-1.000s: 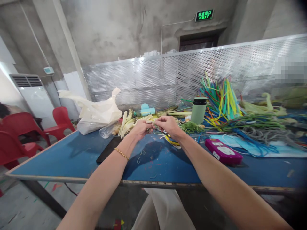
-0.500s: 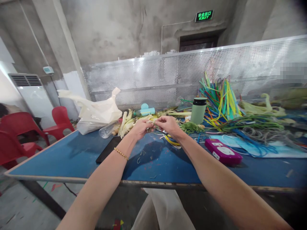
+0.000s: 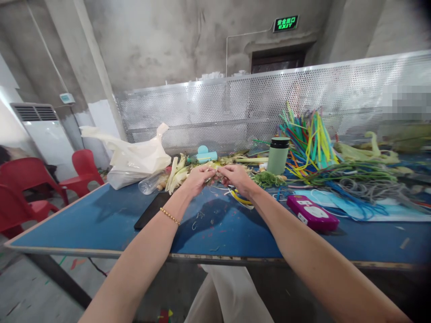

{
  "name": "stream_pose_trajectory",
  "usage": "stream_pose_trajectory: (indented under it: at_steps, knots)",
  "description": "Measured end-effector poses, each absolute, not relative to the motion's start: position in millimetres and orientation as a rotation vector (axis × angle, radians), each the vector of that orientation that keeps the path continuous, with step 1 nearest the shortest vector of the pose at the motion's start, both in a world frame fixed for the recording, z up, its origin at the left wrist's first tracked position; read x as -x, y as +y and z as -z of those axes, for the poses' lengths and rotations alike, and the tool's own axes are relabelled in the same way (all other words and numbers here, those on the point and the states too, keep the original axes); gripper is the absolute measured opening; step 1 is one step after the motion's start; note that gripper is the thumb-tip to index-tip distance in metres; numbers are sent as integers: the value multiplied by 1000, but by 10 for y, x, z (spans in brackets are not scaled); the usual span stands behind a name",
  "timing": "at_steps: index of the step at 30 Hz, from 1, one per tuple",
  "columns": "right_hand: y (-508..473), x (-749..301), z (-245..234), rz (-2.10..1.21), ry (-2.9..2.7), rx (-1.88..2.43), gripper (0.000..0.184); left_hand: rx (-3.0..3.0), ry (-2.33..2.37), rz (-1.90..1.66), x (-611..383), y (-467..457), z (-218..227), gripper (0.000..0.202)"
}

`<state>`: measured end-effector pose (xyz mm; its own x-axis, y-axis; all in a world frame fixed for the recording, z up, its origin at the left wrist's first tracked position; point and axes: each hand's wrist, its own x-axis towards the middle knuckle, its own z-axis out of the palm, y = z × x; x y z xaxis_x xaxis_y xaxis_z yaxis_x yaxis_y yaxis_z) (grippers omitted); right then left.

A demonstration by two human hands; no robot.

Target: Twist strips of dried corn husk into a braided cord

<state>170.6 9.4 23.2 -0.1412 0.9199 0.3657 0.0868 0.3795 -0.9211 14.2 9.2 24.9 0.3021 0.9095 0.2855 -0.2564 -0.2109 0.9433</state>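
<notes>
Both my arms reach out over the blue table (image 3: 101,224). My left hand (image 3: 197,178), with a gold bead bracelet on its wrist, and my right hand (image 3: 235,177) meet fingertip to fingertip above the table. Both are pinched closed on a small pale yellow-green strip (image 3: 215,175), which looks like a piece of the corn husks (image 3: 178,170) heaped just behind them. Under my right hand lies a yellow loop (image 3: 242,199).
A white plastic bag (image 3: 134,157) and a clear bottle (image 3: 151,183) lie at the left. A green flask (image 3: 279,154), coloured strips (image 3: 310,139), cords (image 3: 357,179), a purple box (image 3: 313,213) and a black slab (image 3: 153,208) share the table. Behind stands a perforated metal screen (image 3: 235,107); red chairs (image 3: 30,184) left.
My hands have stayed in place, with the fingers shifting slightly on the strip; the left fingers have spread a little toward the right hand.
</notes>
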Motion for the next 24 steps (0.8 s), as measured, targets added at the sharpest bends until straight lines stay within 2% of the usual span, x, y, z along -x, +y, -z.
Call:
stream_pose_trajectory:
  at_steps: [15, 24]
  knots:
    - [30, -1680, -259, -754, -1518, 878, 26, -1353, 662, -1187, -171, 84, -216, 23]
    - [14, -1660, -276, -692, -1498, 909, 23, -1359, 685, -1150, -188, 4, -272, 21]
